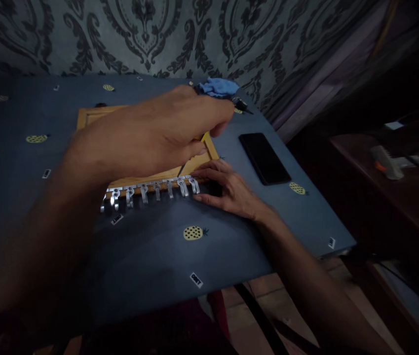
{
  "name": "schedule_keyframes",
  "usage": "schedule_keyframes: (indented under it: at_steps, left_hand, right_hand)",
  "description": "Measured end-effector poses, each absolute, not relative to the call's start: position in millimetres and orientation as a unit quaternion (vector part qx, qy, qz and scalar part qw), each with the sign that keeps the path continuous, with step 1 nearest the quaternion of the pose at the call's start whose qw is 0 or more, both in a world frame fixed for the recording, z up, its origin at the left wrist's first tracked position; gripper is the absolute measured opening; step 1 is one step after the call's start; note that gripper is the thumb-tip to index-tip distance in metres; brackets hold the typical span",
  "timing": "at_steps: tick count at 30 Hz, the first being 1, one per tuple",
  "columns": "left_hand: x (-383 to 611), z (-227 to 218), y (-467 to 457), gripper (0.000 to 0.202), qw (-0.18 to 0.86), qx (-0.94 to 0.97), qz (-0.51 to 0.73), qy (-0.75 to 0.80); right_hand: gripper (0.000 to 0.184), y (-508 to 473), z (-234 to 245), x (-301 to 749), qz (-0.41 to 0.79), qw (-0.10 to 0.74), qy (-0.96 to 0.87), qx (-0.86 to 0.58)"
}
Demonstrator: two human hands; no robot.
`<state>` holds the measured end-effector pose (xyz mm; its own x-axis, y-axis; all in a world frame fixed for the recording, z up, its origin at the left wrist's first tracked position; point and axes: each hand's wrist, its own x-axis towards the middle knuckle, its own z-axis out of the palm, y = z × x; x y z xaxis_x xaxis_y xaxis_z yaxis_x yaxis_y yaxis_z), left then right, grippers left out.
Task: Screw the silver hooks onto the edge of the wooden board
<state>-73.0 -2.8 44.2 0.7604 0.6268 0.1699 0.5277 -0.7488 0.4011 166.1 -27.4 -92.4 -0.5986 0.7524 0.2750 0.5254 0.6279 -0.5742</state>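
Note:
A light-brown wooden hook rack (209, 148) with a raised rim lies on the table. Along its near edge runs a row of several silver metal hooks (157, 190). My left hand (150, 133) is bent over the rack and covers much of it, closed around a screwdriver (204, 136). Only bits of the yellow handle and a thin dark shaft show, the shaft pointing down toward the hooks near the right end. My right hand (231, 190) grips the rack's near right corner, thumb below and fingers on top, beside the last hook.
The table has a dark blue cover (150, 261) with pineapple prints. A black phone (264, 158) lies to the right. A blue cloth (219, 87) and a small black object (242, 104) sit at the back. Patterned curtain fabric (142, 34) hangs behind.

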Motion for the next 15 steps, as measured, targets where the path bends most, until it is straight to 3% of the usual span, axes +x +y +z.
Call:
schedule_keyframes:
  at_steps: [10, 15]
  left_hand:
    - [-70, 33, 5, 0.013, 0.204, 0.918, 0.193, 0.281]
    - [-70, 30, 8, 0.007, 0.174, 0.928, 0.185, 0.274]
  right_hand:
    - [0.049, -27, -92, 166, 0.215, 0.260, -0.868, -0.363]
    - [0.051, -27, -94, 166, 0.203, 0.267, -0.871, -0.360]
